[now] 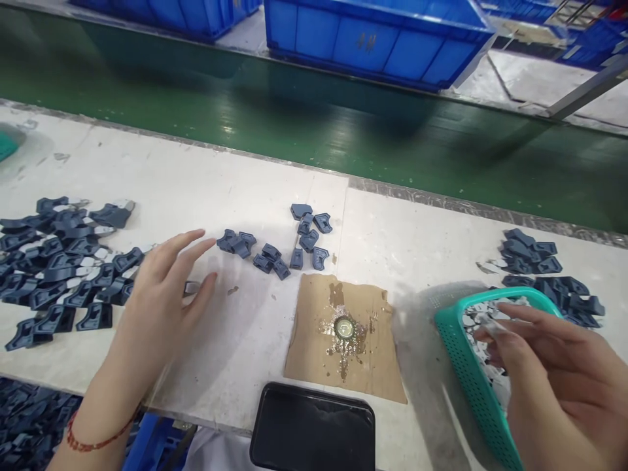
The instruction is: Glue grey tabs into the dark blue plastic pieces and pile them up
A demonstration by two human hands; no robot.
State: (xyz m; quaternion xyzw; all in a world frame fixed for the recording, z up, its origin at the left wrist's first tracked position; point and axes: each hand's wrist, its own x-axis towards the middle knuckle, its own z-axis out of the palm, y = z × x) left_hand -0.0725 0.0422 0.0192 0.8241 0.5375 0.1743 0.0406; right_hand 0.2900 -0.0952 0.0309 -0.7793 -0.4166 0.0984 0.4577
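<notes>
Apparently mid-pick-up: lower right, the right hand [554, 369] pinches a pale piece [493, 326] over the teal basket [466, 373]; at left, the left hand [164, 288] gapes, seemingly empty; lifting calls for steady pressure.

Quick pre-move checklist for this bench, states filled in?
1. Right hand pinching a pale piece: ok.
2. Pale piece's orientation readable: cannot tell, blurred.
3. Left hand open: ok, fingers spread.
4. Teal basket stocked: ok, white pieces inside.
5. Cardboard dry: not ok, wet splashes around the round cap.
6. Phone fully on the table: cannot tell, cut off by frame.
</notes>
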